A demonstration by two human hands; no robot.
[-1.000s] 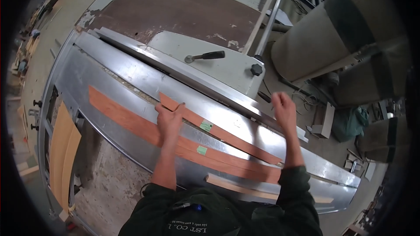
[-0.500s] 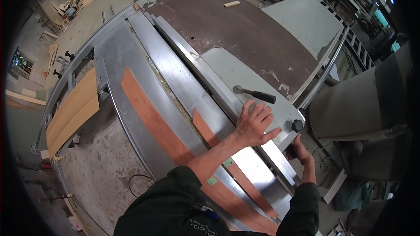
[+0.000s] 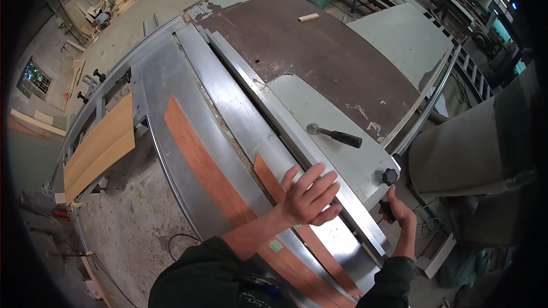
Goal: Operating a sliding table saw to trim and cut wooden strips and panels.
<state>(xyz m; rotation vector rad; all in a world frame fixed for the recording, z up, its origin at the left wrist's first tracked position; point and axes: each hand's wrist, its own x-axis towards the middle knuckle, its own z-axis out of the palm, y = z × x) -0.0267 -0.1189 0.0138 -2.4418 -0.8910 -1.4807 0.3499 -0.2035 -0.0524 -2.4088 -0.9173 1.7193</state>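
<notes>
My left hand point(image 3: 311, 197) is open, fingers spread over the bright metal bed beside the machine's long metal fence point(image 3: 285, 122); nothing is in it. At the near right corner, my right hand point(image 3: 403, 212) curls round a dark knob point(image 3: 387, 211) below the table edge, thumb up, mostly hiding it. A long reddish wood board point(image 3: 200, 165) lies on the sliding metal table point(image 3: 154, 63) and runs under my left forearm. Closer to the fence lies a narrower reddish wood strip point(image 3: 267, 172), partly covered by that hand. A pale green sticker point(image 3: 276, 245) marks the wide board.
Beyond the fence, a short lever point(image 3: 339, 137) with a black grip sits near a black star knob point(image 3: 390, 177). A small wood block point(image 3: 309, 17) rests on the brown panel point(image 3: 337, 51). Left stands a tan sheet point(image 3: 103, 145); right, a large grey drum-like housing point(image 3: 462, 148).
My left hand has come back from the fence's far side, toward me and leftward, over the metal bed. My right hand has shifted slightly down at the corner. The view has tilted a little.
</notes>
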